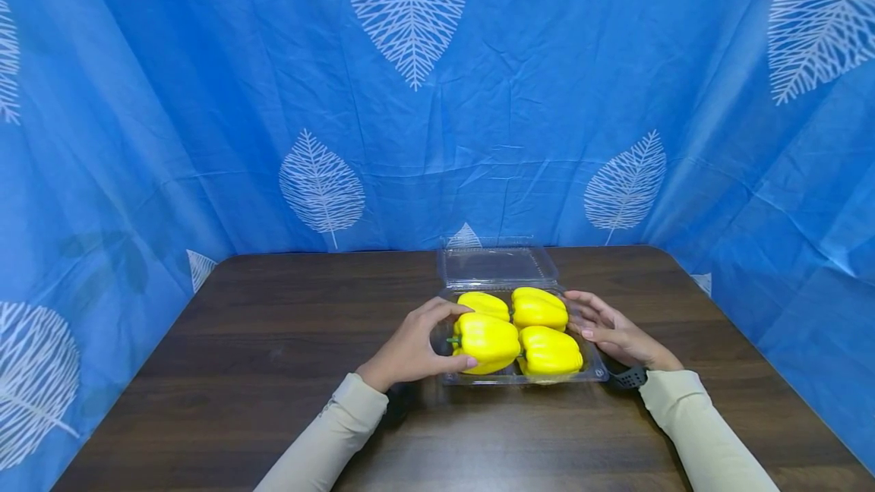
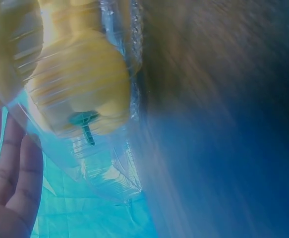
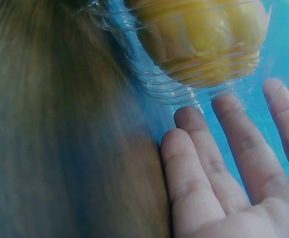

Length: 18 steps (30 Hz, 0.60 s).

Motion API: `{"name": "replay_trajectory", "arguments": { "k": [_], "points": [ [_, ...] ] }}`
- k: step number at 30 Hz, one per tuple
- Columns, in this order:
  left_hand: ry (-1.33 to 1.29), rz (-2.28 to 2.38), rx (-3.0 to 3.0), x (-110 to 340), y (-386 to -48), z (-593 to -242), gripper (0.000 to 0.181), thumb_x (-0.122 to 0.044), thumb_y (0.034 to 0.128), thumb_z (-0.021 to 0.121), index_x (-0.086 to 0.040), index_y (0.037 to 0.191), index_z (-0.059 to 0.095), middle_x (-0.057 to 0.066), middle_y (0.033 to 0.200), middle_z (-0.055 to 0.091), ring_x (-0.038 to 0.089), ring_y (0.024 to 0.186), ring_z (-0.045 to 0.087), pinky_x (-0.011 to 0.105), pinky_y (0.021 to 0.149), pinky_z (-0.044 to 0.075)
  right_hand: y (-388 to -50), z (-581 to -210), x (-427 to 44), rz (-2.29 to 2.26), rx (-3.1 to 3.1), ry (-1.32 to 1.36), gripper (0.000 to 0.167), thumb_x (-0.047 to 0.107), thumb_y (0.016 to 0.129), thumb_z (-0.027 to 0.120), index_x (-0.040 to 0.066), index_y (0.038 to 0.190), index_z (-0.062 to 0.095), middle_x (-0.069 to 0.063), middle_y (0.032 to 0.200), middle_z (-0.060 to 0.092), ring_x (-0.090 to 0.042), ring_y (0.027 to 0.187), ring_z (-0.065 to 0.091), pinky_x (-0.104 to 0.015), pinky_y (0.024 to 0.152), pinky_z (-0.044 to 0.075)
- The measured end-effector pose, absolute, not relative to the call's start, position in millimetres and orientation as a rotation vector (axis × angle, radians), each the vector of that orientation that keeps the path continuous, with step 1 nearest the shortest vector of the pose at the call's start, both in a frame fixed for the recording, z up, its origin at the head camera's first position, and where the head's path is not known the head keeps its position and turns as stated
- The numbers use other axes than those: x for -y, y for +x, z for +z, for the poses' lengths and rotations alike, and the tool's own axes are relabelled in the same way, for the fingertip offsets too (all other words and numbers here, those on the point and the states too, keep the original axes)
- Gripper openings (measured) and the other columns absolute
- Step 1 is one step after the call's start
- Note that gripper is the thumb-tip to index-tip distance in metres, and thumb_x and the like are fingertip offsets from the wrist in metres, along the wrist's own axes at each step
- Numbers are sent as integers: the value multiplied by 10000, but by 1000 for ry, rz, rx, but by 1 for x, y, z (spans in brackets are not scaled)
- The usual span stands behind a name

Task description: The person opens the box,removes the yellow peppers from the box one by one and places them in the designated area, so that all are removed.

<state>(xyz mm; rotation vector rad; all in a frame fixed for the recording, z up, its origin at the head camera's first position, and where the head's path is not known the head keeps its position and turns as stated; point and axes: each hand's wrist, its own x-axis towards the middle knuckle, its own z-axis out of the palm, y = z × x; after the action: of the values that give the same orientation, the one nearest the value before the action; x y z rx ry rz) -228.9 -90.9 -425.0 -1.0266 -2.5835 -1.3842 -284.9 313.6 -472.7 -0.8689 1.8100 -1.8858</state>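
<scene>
grip softly so you don't squash the yellow pepper point(image 1: 488, 343) your left hand point(image 1: 418, 343) holds at eight o'clock of the clear box point(image 1: 598, 373), and let your right hand point(image 1: 620, 334), spread loosely at its three o'clock, stop the box sliding on the worktop point(image 1: 225, 370).

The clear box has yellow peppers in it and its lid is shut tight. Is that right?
Not quite: the lid isn't shut. The head view shows it open, lying back on the far side of the clear box. The yellow peppers are in there, just as you said.
</scene>
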Motion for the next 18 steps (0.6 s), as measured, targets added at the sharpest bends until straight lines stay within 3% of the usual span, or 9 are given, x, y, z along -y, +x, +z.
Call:
{"name": "replay_trajectory", "arguments": {
  "k": [11, 18],
  "points": [
    [-1084, -1630, 2430, 93, -231, -425, 602, -193, 891, 842, -2, 1420, 626, 161, 1327, 608, 277, 1165, 645, 351, 975, 618, -286, -474, -314, -1893, -1762, -905, 528, -9, 1102, 500, 269, 1545, 427, 191, 1540, 496, -2, 1397, 552, -223, 1130, 475],
    [-1050, -1675, 2436, 96, -231, -422, 629, -216, 895, 832, -7, 1448, 614, 162, 1345, 633, 291, 1156, 640, 362, 947, 628, -286, -474, -314, -1899, -1735, -934, 538, -17, 1104, 490, 258, 1560, 416, 176, 1555, 498, -17, 1410, 547, -229, 1140, 470]
  ]
}}
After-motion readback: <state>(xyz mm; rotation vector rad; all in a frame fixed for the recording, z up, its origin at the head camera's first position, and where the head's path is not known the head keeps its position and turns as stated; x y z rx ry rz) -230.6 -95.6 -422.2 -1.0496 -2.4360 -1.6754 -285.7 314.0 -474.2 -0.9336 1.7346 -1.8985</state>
